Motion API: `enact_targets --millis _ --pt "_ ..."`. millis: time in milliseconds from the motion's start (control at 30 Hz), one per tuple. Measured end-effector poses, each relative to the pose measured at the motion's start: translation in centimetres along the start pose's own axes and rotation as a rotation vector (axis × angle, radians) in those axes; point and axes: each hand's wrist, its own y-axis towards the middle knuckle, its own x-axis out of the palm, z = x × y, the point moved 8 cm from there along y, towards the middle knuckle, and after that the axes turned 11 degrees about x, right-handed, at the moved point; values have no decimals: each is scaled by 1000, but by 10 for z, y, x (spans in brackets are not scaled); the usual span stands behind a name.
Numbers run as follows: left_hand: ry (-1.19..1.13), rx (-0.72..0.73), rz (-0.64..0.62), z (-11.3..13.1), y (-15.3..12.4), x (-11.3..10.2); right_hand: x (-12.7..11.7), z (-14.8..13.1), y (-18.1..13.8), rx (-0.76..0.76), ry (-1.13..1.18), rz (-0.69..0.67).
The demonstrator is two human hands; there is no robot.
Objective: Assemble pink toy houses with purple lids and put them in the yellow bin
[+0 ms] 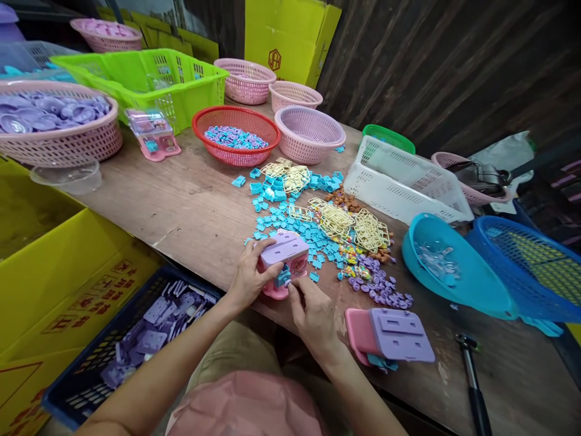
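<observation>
My left hand (251, 274) is wrapped round a pink toy box with a lilac lid (285, 255), held at the table's near edge. My right hand (312, 313) pinches a small blue piece (284, 277) against the box's front side. Just beyond the box lies a heap of blue plastic pieces (295, 221) mixed with cream sprue frames (336, 219) and small lilac swirl parts (385, 289). A second pink and lilac toy box (390, 334) lies on the table right of my right hand.
Baskets ring the wooden table (181, 200): a red one with small parts (235, 134), pink ones (308, 132), a green crate (149, 79), a white crate (403, 181), a teal bowl (454, 266). A dark crate of lilac lids (136, 339) sits lower left. A hammer (472, 375) lies at right.
</observation>
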Motion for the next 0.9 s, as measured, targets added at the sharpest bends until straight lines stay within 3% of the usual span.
enact_targets --millis 233,433,667,733,800,900 --pt "22 -12 -10 1 1 2 -1 -1 2 -11 -11 -18" --pt "35 -10 -22 4 3 2 0 -13 2 -157 -155 95" --pt "70 14 -51 3 1 3 13 -7 -7 -48 -11 164" --pt "74 55 -84 3 0 4 18 -4 -8 7 29 98" --pt "54 103 -159 2 -1 6 15 0 -6 57 77 -58" --pt "2 145 -297 0 -3 4 -25 23 -1 138 83 -227"
